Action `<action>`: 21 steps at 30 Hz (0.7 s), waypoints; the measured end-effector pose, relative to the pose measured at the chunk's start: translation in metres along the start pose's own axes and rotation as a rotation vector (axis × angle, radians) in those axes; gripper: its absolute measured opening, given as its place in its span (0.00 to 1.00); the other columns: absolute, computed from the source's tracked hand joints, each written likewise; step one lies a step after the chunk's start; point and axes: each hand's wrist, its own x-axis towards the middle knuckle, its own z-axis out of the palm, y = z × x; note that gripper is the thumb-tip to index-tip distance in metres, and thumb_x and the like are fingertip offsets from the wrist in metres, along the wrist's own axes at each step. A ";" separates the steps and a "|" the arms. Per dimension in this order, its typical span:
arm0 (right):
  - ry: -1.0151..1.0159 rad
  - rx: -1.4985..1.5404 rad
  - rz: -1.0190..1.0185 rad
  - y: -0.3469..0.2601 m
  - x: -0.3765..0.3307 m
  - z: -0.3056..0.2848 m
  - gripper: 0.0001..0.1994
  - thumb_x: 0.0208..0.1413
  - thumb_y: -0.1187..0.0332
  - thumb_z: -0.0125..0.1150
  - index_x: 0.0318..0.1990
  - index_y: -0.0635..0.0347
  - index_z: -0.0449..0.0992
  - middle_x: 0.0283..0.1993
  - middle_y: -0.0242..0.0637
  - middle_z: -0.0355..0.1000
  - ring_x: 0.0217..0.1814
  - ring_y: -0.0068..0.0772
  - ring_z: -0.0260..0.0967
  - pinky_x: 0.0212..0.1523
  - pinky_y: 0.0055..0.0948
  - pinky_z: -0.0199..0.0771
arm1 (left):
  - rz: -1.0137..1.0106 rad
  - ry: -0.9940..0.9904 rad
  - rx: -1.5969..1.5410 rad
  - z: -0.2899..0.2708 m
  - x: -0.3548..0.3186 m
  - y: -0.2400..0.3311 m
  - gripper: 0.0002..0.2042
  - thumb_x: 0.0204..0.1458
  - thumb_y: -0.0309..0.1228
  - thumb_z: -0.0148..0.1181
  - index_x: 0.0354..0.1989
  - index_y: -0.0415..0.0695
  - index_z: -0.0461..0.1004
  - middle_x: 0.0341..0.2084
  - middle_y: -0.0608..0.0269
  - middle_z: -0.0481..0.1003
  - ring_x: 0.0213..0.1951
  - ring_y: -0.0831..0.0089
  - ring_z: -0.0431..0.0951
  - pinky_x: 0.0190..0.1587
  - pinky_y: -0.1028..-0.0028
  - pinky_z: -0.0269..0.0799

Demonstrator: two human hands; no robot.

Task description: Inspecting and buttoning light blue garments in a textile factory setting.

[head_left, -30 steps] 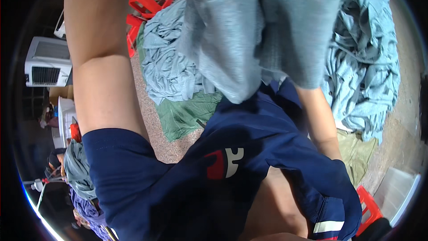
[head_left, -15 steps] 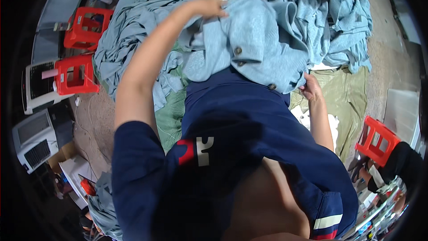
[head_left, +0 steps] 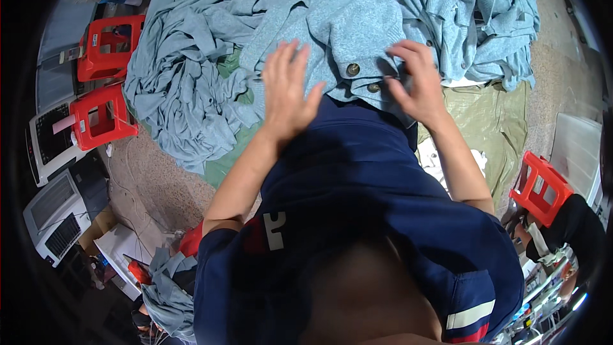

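Note:
A light blue knitted cardigan [head_left: 364, 19] lies across my lap and knees, its big dark buttons [head_left: 353, 69] facing up near the hem. My left hand [head_left: 287, 89] is over the cardigan's left side, fingers spread and nothing in them. On the other side, my right hand [head_left: 418, 86] is beside the buttons with its fingers apart and a little bent. It also holds nothing. Whether either palm touches the knit is hard to tell.
Heaped blue knitwear lies to the left [head_left: 185, 70] and to the far right [head_left: 479, 13], on green sheeting [head_left: 491, 121]. Red plastic stools stand at left [head_left: 105, 118] and right [head_left: 543, 188]. White appliances [head_left: 57, 211] and cables line the left. Other people sit at the edges.
My right hand has let go of the cardigan's lower right corner and come up beside the buttons. My left hand has drawn back toward me from the far edge. The cardigan lies flatter.

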 end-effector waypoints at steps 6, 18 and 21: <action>-0.064 -0.078 0.050 0.008 0.011 0.028 0.29 0.36 0.75 0.60 0.53 0.55 0.68 0.53 0.41 0.63 0.55 0.48 0.61 0.47 0.40 0.72 | 0.030 -0.093 -0.099 0.041 0.025 0.028 0.40 0.39 0.26 0.67 0.64 0.36 0.55 0.62 0.43 0.56 0.62 0.46 0.57 0.63 0.53 0.52; 0.168 -0.155 0.138 0.006 0.011 0.041 0.17 0.32 0.82 0.55 0.36 0.58 0.72 0.38 0.37 0.69 0.43 0.46 0.66 0.38 0.38 0.70 | 0.060 0.275 -0.260 0.012 0.042 0.009 0.24 0.40 0.15 0.45 0.51 0.34 0.70 0.47 0.49 0.74 0.51 0.54 0.72 0.57 0.62 0.65; 0.259 -0.199 0.187 0.004 0.013 0.027 0.17 0.30 0.85 0.54 0.33 0.58 0.72 0.33 0.37 0.70 0.39 0.45 0.68 0.35 0.38 0.69 | -0.171 0.507 -0.528 -0.032 0.052 0.002 0.18 0.48 0.15 0.46 0.49 0.34 0.70 0.43 0.53 0.77 0.48 0.63 0.76 0.55 0.68 0.68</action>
